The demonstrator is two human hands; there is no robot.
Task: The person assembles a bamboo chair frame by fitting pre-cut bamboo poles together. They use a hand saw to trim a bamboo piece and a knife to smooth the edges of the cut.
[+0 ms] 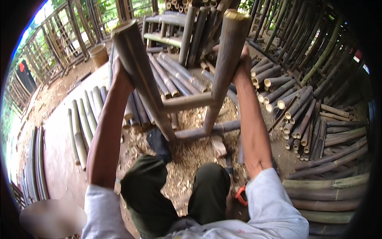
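Note:
I hold up a bamboo frame, made of two thick posts joined by a crosspiece point(187, 102). My left hand point(120, 75) is wrapped round the outer side of the left post point(137, 59), its fingers mostly hidden behind it. On the other side my right hand point(242, 65) grips the right post point(230, 47) near its top. Both posts lean outward toward their cut upper ends. Their lower ends come down by a bamboo pole point(227, 126) low across the wood shavings; whether it is joined to them I cannot tell.
Cut bamboo lengths point(300, 111) are piled at the right, with longer poles point(330, 194) nearer me. More poles point(81, 119) lie at the left. Between my knees and the frame are shavings point(181, 171), a wooden block point(218, 146) and a dark object point(159, 143). An orange-handled thing point(241, 195) lies by my right knee.

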